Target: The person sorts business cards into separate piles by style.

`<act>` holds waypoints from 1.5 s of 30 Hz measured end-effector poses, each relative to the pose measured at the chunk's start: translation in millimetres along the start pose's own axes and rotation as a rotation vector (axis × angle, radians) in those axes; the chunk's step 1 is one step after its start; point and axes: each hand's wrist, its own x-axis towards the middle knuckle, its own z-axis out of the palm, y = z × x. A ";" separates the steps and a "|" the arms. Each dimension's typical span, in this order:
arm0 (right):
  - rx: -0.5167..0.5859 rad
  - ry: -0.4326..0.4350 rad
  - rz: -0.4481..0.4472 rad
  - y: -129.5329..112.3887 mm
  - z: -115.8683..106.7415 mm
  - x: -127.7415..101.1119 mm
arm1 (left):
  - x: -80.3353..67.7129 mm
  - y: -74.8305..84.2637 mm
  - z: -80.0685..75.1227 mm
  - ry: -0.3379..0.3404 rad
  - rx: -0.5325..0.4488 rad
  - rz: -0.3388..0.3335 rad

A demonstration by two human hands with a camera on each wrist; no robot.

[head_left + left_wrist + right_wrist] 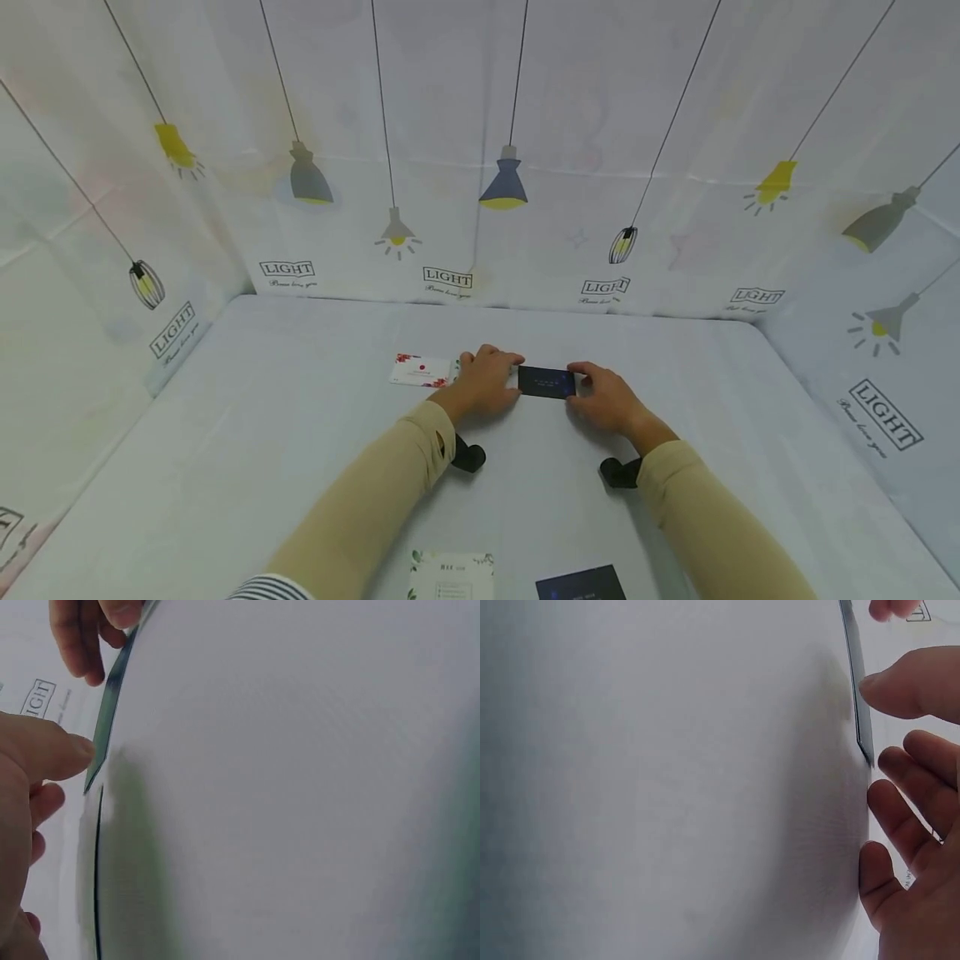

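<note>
A dark business card [547,382] lies lengthwise between my two hands, near the far side of the table. My left hand [486,382] holds its left end, with thumb and forefinger at the corners. At the other end my right hand [604,401] holds it the same way. In the left wrist view the left thumb touches the card [112,697], seen nearly edge-on. The right wrist view has the right thumb against the card's edge [859,690]. Left of it lies a white card with red flowers [420,371]; a leaf-patterned card [454,367] is mostly hidden behind my left hand.
At the near edge lie a white leaf-patterned card [452,575] and another dark card [581,583], both cut off by the frame. The white table [300,450] is backed by a curtain [450,100] printed with lamps. Black wrist mounts [469,457] jut from below both sleeves.
</note>
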 end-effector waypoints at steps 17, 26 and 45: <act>0.056 -0.019 -0.095 -22.3 9.0 -32.0 | -46.7 -13.3 -23.6 0.038 -0.070 0.085; 0.064 -0.031 -0.152 -40.1 18.7 -59.7 | -89.9 -23.3 -31.1 0.008 -0.110 0.101; 0.059 -0.147 -0.274 -77.6 40.8 -109.5 | -183.9 -17.0 -27.0 -0.112 -0.151 0.139</act>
